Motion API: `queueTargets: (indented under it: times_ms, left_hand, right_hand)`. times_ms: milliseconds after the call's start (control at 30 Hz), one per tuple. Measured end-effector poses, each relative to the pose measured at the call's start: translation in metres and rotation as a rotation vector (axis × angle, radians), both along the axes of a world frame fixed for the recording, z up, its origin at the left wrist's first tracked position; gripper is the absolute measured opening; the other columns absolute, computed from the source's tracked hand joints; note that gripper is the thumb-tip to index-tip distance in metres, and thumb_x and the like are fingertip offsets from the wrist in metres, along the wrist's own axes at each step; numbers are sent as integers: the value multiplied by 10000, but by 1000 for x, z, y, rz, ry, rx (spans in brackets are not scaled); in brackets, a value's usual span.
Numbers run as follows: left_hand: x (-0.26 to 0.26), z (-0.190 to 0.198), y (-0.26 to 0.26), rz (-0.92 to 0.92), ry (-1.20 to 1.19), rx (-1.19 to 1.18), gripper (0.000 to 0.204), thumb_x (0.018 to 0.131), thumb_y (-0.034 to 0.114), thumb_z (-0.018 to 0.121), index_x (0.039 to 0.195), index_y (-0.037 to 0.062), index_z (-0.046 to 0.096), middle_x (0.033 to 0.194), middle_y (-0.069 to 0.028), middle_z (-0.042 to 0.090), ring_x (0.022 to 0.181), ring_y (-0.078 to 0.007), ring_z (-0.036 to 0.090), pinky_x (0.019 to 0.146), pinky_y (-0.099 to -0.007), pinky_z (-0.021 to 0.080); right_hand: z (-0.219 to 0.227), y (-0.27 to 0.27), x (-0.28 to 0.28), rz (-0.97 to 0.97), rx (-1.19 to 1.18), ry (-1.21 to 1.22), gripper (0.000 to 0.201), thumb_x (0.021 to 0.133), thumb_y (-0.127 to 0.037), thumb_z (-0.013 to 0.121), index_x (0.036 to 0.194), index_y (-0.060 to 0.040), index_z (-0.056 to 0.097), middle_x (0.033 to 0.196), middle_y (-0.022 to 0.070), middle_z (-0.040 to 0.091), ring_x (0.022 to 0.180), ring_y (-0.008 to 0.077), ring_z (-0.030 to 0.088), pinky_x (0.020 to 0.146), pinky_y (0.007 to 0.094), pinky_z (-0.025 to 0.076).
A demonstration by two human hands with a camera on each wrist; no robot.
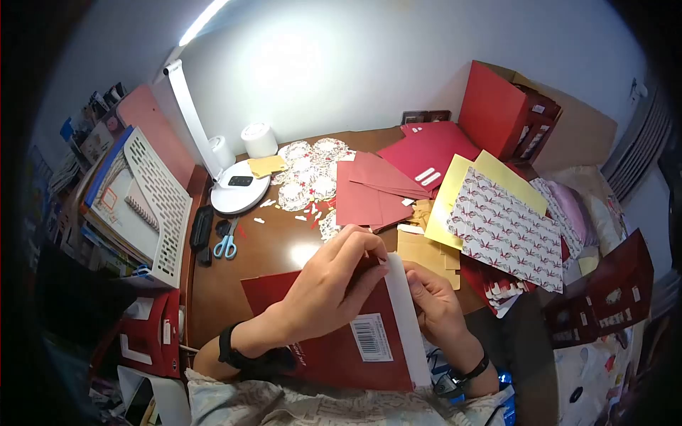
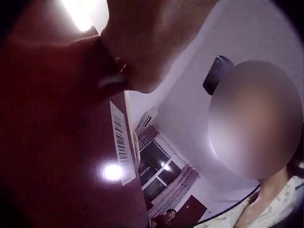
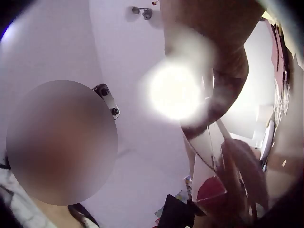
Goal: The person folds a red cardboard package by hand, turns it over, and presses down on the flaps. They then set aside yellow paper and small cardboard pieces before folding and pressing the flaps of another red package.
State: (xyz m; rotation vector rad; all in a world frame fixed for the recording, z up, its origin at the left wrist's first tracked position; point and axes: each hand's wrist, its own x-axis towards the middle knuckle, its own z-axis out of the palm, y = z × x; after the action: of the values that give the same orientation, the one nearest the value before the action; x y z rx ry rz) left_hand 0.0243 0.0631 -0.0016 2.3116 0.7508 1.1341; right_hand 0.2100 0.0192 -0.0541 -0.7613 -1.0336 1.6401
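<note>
A dark red flat cardboard piece (image 1: pixel 383 358) with a barcode label (image 1: pixel 371 337) and a white strip (image 1: pixel 408 319) along one long side is held up in front of the chest. My left hand (image 1: pixel 323 287) reaches across its face, fingers and thumb bent together at the upper corner by the white strip. On the other side, my right hand (image 1: pixel 437 309) grips the white edge, thumb on the near side. Its other fingers are partly hidden behind the card. The red face and barcode (image 2: pixel 122 145) fill much of the left wrist view; a white flap (image 3: pixel 204 175) shows below the fingers in the right wrist view.
Light-blue scissors (image 1: pixel 226 245) lie near the lamp base (image 1: pixel 240 188). Round patterned paper cutouts (image 1: pixel 312 170), red envelopes (image 1: pixel 366 188), yellow sheets (image 1: pixel 444 206) and patterned paper (image 1: pixel 504 227) spread across the desk. A red box (image 1: pixel 494 110) stands at the back right, a perforated file holder (image 1: pixel 167 213) at the left.
</note>
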Motion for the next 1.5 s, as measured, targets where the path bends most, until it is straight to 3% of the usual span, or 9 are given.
queueTargets:
  times_ms: [200, 500, 667, 1067, 1500]
  left_hand:
    - [5, -5, -6, 28, 35, 97, 344, 813, 48, 698, 1067, 4, 470, 970, -156, 539, 856, -323, 574, 719, -397, 462]
    - [7, -5, -8, 12, 54, 125, 436, 713, 102, 699, 1062, 3, 458, 975, -170, 522, 871, -331, 560, 722, -407, 447]
    - [7, -6, -8, -1, 44, 116, 440, 695, 111, 680, 1052, -2, 449, 954, -166, 510, 838, -327, 542, 718, -408, 447]
    - [7, -4, -10, -35, 28, 122, 449, 685, 103, 675, 1053, -23, 451, 962, -181, 505, 837, -335, 543, 726, -406, 458]
    - [7, -2, -14, -32, 24, 101, 475, 689, 105, 686, 1081, -34, 456, 987, -188, 507, 851, -331, 547, 732, -397, 463]
  right_hand:
    - [2, 0, 0, 61, -12, 26, 427, 1033, -311, 506, 1341, -18, 531, 1033, -7, 613, 858, 24, 552, 725, 183, 467]
    - [0, -2, 3, 72, 9, 52, 377, 1007, -220, 563, 1298, 19, 563, 1166, 52, 630, 1017, 81, 577, 866, 236, 481]
    - [12, -5, 3, 10, 123, -165, 357, 1004, -195, 565, 1282, 30, 577, 1142, 66, 650, 1029, 93, 574, 896, 248, 472]
    - [12, -8, 0, -156, 378, -362, 317, 967, -109, 609, 1244, 45, 603, 1029, 86, 683, 914, 86, 624, 781, 236, 522]
    - [13, -11, -2, -212, 435, -391, 305, 916, -30, 632, 1210, 50, 617, 1009, 94, 687, 894, 98, 645, 759, 248, 555]
